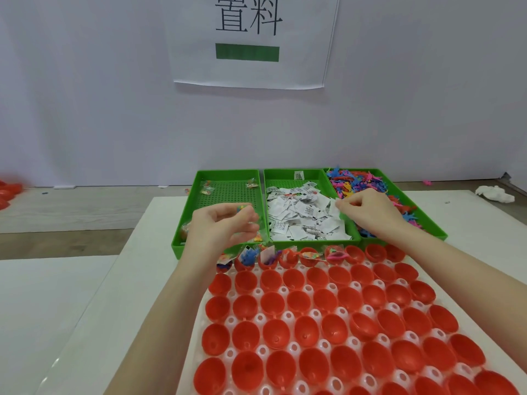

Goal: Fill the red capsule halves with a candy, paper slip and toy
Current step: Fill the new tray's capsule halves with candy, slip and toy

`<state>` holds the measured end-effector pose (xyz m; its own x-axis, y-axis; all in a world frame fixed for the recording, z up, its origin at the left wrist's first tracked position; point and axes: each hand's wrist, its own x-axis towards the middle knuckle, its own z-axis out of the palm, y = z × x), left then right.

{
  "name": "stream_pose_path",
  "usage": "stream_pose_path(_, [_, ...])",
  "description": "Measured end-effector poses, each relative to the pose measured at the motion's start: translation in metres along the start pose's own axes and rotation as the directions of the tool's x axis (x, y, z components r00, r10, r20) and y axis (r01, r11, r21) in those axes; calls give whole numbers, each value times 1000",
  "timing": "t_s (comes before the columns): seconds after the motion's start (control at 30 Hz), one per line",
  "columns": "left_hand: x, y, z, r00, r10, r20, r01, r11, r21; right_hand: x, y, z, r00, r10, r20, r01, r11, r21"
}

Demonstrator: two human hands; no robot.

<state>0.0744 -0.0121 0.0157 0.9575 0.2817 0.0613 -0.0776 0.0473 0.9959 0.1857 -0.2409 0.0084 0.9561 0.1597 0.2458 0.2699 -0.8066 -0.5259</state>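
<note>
Centre frame: left hand [222, 223] pinches a wrapped candy [242, 210] over the left green tray [188, 212]; right hand [368, 212] pinches a paper slip [334, 205] above the capsule halves [328, 323].

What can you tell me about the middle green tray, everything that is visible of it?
The middle green plastic tray is a shallow rectangular bin with raised walls and a perforated floor, visible at its far end. It stands flat on the white table, between two similar green trays, their walls side by side. A loose heap of small white printed paper slips fills most of it. The right hand reaches over its right wall, its fingers pinching one slip.
</note>
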Motion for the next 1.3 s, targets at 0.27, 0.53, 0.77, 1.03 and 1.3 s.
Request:
stream_pose_path(0.27, [-4,4,8,989,-100,108,100,995,7,-3,-6,-8,998,11,-54,5,959,283])
stream_pose_path(0.53, [-9,7,12,993,-61,97,58,998,28,-6,-11,-7,997,-49,-62,61,976,208])
stream_pose_path(0.77, [-10,8,21,978,-155,141,163,986,-45,-14,-25,-11,997,19,-77,14,912,409])
stream_pose_path(1.03, [-20,14,37,916,-193,350,308,900,-309,-56,-84,-23,983,-135,126,-2,675,738])
stream_pose_path(1.3, [-29,20,45,924,-48,378,178,932,-317,-73,-90,-25,995,-97,-38,93,672,735])
